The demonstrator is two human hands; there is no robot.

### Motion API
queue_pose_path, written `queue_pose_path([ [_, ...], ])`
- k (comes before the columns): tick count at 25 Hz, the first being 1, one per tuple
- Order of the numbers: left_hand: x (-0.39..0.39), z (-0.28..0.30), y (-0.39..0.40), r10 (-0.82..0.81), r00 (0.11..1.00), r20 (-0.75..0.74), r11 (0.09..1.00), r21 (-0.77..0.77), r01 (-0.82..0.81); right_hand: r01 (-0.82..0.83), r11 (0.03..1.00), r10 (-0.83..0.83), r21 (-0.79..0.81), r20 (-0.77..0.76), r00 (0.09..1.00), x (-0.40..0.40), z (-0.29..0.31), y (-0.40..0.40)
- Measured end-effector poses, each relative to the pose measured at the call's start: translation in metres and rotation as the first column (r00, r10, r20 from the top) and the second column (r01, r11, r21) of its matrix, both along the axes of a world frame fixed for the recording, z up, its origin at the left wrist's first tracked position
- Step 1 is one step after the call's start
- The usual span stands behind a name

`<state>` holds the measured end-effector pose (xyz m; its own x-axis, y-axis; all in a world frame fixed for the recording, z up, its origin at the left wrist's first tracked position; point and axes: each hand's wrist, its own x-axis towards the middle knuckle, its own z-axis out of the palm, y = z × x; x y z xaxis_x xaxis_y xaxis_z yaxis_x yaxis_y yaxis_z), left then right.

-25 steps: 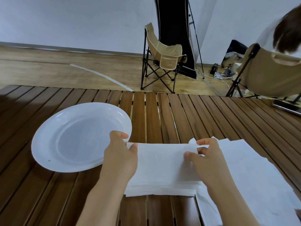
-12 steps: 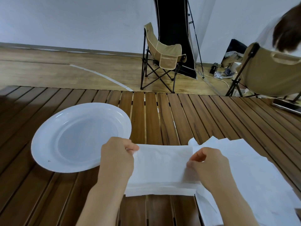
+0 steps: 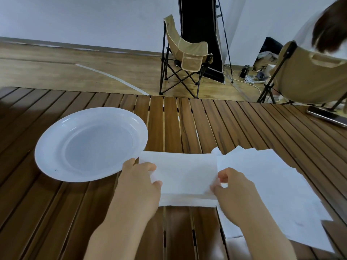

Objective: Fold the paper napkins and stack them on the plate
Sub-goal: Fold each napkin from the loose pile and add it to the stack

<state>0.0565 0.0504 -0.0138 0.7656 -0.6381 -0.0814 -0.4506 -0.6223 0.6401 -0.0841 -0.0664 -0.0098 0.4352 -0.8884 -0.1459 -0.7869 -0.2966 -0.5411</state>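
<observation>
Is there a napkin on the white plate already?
No, the white plate holds nothing; both hands grip the folded napkin on the table beside it.

Slatted wooden table [image 3: 187, 124] in the foreground. White plate [image 3: 90, 145] at left, resting flat, nothing in it. Folded paper napkin [image 3: 185, 173] lying beside the plate's right rim, held at both short ends: left hand [image 3: 139, 184] pinching the left end, right hand [image 3: 234, 192] pinching the right end, fingers curled over the paper. Pile of unfolded napkins [image 3: 277, 194] spread to the right, partly under the folded one's right end. Phone [image 3: 327, 117] lying at the far right table edge. Beyond the table, wooden floor, tan folding chair [image 3: 185, 57], second tan chair [image 3: 308, 76] at right with a person's dark hair above it.
</observation>
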Motion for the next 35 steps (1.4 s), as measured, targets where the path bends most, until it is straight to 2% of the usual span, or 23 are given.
queue_pose_path([
  [3, -0.007, 0.002, 0.003, 0.027, 0.999, 0.038, 0.999, -0.024, -0.026, -0.038, 0.999, 0.038, 0.016, -0.056, 0.998, -0.003, 0.008, 0.014],
  [8, -0.019, 0.004, 0.005, 0.083, 0.985, 0.148, 0.983, -0.173, -0.056, 0.052, 0.995, -0.032, 0.088, -0.213, 0.977, -0.014, 0.01, 0.023],
  [10, -0.022, 0.002, 0.003, 0.099, 0.982, 0.162, 0.975, -0.212, -0.063, 0.055, 0.989, -0.014, 0.137, -0.284, 0.959, -0.01, 0.003, 0.02],
  [13, -0.023, -0.004, -0.003, 0.054, 0.99, 0.133, 0.981, -0.195, -0.027, 0.017, 0.993, 0.025, 0.121, -0.339, 0.941, -0.002, -0.009, 0.003],
  [18, -0.006, -0.003, -0.021, 0.052, 0.991, 0.126, 0.981, -0.191, -0.027, 0.043, 0.998, -0.025, 0.041, -0.355, 0.934, 0.002, -0.012, -0.017],
  [22, 0.004, -0.003, -0.034, 0.041, 0.995, 0.086, 0.98, -0.199, -0.024, -0.022, 0.993, 0.075, 0.12, -0.462, 0.884, 0.003, -0.023, -0.021],
  [24, 0.009, -0.003, -0.036, 0.041, 0.996, 0.08, 0.98, -0.195, -0.024, -0.018, 0.993, 0.075, 0.121, -0.485, 0.872, 0.003, -0.025, -0.023],
  [28, 0.019, 0.0, -0.033, 0.054, 0.995, 0.079, 0.985, -0.171, -0.04, 0.096, 0.99, -0.043, 0.106, -0.414, 0.909, 0.003, -0.013, -0.017],
  [31, 0.026, 0.001, -0.029, 0.051, 0.996, 0.072, 0.99, -0.133, -0.041, 0.154, 0.988, -0.142, 0.018, -0.299, 0.944, 0.005, -0.003, -0.012],
  [35, 0.029, 0.0, -0.026, 0.044, 0.999, 0.01, 0.997, -0.068, -0.043, 0.164, 0.981, -0.177, -0.101, -0.142, 0.974, 0.008, 0.0, -0.01],
])
